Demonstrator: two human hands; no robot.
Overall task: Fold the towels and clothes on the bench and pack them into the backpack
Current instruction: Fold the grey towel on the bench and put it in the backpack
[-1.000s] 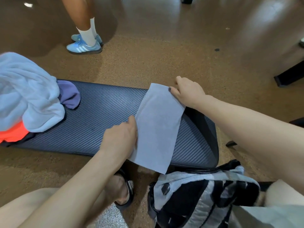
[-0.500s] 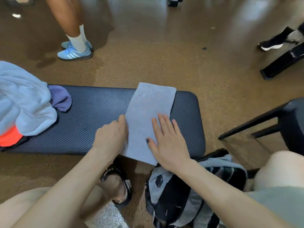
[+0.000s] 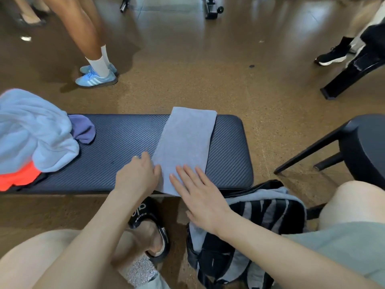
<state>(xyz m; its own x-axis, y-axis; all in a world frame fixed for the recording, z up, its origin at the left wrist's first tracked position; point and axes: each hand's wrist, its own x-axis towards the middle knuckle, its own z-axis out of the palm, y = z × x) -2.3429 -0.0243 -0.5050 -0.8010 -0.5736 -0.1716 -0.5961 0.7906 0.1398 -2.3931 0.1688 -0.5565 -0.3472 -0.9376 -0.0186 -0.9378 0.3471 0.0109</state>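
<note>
Probably a gym: padded bench [image 3: 125,153], rubber floor [image 3: 208,86]

The bench [image 3: 125,155] runs from 9 to 3 o'clock across the middle. A towel [image 3: 185,147] lies across its right part, its far end overhanging the far edge. The left hand [image 3: 138,176] touches the towel's near left edge; the right hand [image 3: 200,197] rests flat on its near end. At 9 o'clock a heap of clothes [image 3: 35,134] sits on the bench's left end. The backpack [image 3: 245,232] stands on the floor at 5 o'clock, just before the bench. A chair [image 3: 358,147] is at 3 o'clock, right of the bench.
</note>
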